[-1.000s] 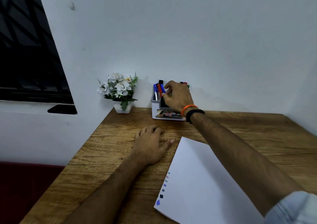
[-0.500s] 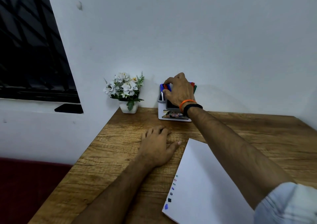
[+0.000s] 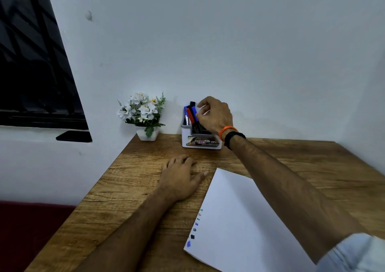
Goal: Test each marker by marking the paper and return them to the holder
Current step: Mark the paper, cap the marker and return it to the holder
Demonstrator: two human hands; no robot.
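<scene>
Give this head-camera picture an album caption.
Right hand reaches among markers in the holder; left hand rests beside marked paper.

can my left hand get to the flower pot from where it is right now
Probably yes. The left hand rests flat on the table, and only bare wood lies between it and the flower pot at the wall.

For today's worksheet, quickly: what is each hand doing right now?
Left hand: open, resting flat on the table.
Right hand: at the holder, fingers curled; grip on a marker cannot be told.
</scene>
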